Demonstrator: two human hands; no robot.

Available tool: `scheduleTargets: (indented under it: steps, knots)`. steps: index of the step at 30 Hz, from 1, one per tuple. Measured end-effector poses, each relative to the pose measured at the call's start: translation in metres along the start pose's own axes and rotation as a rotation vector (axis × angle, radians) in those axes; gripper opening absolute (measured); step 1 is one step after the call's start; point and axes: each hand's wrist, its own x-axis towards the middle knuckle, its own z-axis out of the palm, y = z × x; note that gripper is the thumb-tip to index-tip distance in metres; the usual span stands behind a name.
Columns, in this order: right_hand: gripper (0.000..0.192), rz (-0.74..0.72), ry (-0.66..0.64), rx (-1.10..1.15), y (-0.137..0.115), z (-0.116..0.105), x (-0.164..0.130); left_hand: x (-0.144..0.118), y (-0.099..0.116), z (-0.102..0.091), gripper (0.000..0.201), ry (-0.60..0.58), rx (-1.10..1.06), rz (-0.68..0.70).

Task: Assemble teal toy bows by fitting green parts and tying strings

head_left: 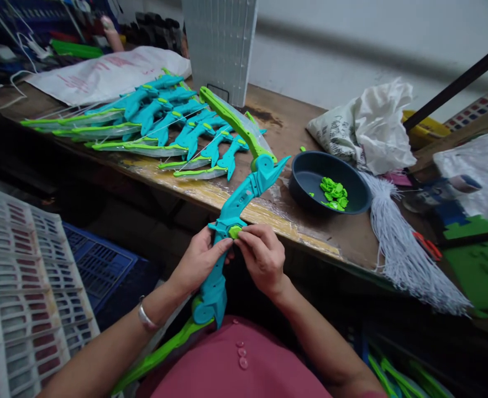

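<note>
Nearest, at 6 o'clock: one teal-and-green toy bow (227,221), grip clasped by the left hand (198,260), while the right hand (264,257) pinches one small green clip (235,231) against it; the clip looks liable to slip from the fingertips, being tiny and only lightly pinched. At 2 o'clock, one dark bowl (305,179) holding roughly a dozen green clips (334,193), one white string bundle (397,243) beside it. At 11 o'clock, a pile of about ten finished bows (161,124).

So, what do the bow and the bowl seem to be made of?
The bow looks like moulded plastic: uniform teal and green, slightly glossy, with crisp edges. The bowl seems matte dark plastic, perhaps enamel; its smooth, dull surface leaves that open.
</note>
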Motion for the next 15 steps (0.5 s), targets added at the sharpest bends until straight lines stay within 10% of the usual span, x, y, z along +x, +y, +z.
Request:
scheduleTargets:
  steps: [10, 15]
  knots:
    - [0.016, -0.115, -0.096, 0.03, -0.011, -0.008, 0.014, -0.005, -0.001, 0.003, 0.033, 0.059, 0.193, 0.055]
    - [0.034, 0.287, -0.146, 0.321, -0.002, -0.017, 0.022, -0.008, 0.001, 0.001, 0.03, 0.049, 0.276, 0.129]
